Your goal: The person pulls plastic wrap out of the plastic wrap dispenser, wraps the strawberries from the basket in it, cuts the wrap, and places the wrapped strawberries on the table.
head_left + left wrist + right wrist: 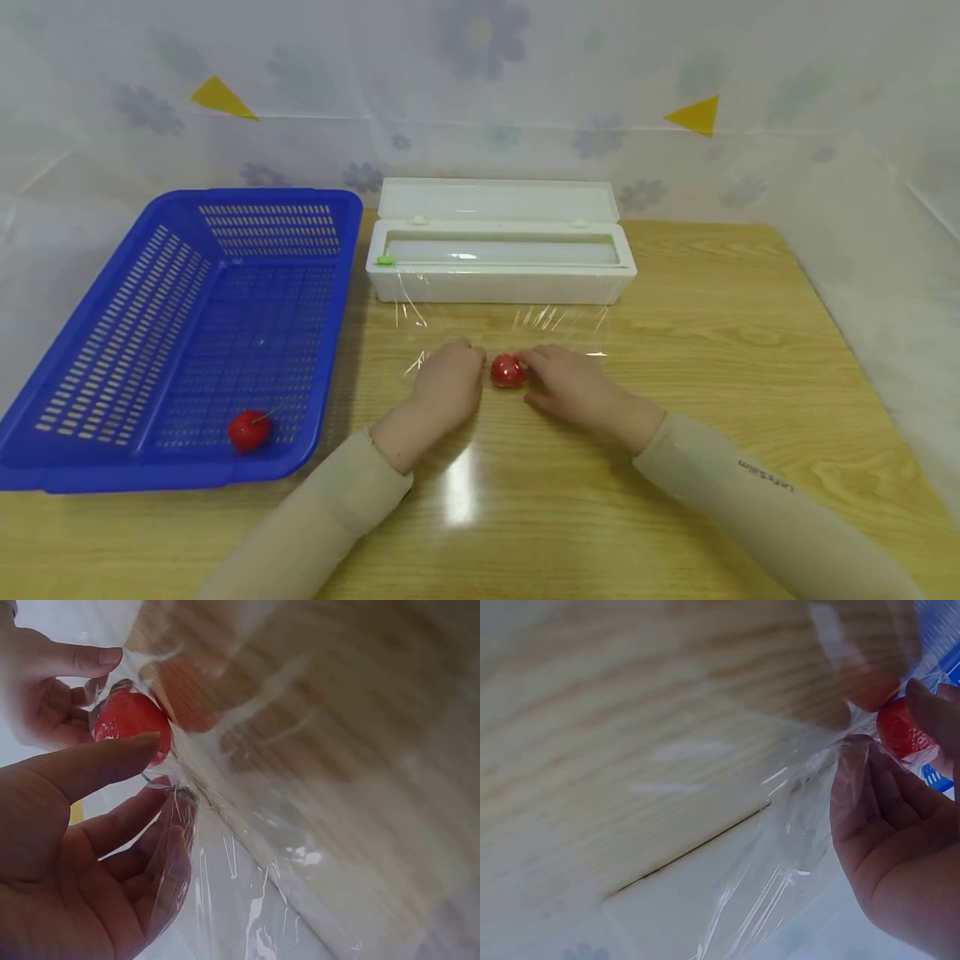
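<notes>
Red fruit (508, 371) under clear film (542, 317)

I have the fruit at mid-frame, between the left hand (447, 379) and the right hand (573, 387). Both hold film in curled fingers — whether either squeezes the fruit itself, I cannot tell. I'd draw the film in snugly and evenly, without tugging the white dispenser (502, 288) above. The blue basket (341, 325) hems in the left of the frame — the widest stretch of table (735, 350) lies at right, bounded by its slanting edge.
</notes>
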Tool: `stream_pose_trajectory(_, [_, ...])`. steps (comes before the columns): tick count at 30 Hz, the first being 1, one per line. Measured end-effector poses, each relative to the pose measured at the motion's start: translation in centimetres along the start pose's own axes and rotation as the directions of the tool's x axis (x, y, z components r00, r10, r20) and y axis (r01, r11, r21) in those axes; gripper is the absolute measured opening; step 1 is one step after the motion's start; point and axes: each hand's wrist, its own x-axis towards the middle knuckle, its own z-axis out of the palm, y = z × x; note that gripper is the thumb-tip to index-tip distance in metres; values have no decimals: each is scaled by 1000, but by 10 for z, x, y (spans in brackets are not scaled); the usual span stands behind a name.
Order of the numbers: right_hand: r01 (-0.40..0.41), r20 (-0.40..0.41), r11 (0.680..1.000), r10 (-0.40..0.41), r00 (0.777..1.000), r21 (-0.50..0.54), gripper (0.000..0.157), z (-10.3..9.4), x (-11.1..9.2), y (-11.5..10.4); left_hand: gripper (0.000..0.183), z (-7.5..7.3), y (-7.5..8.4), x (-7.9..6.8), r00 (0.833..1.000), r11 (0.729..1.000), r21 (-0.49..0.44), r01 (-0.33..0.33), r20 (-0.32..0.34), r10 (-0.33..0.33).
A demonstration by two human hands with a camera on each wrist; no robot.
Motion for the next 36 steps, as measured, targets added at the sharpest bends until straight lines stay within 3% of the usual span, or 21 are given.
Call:
stream_pose_trajectory(10, [-14,5,997,15,1000,-72,43,1,5,-4,9,-1,-5,6,998,999,-16,48,38,-47])
stream_pose_trajectory(17, [-20,-74,997,15,997,-68,25,6,9,-2,12,0,-6,5,1000,1000,3,19,24,-19])
stream_pose_trajectory(22, [-21,-81,999,18,997,-33,21,6,11,2,15,0,-8,9,999,998,-57,13,53,-10])
stream_pose_trajectory(30, [-62,42,979,55,998,196,21,-4,18,16,17,4,-11,22,996,995,-89,34,81,-27])
stream_pose_trajectory(34, [-52,86,949,26,996,312,21,-8,22,24,18,4,-10,26,994,993,-110,51,105,-39])
stream_pose_trajectory(36, [-81,100,918,46,994,388,21,-9,23,27,20,4,-10,27,993,991,-122,59,105,-46])
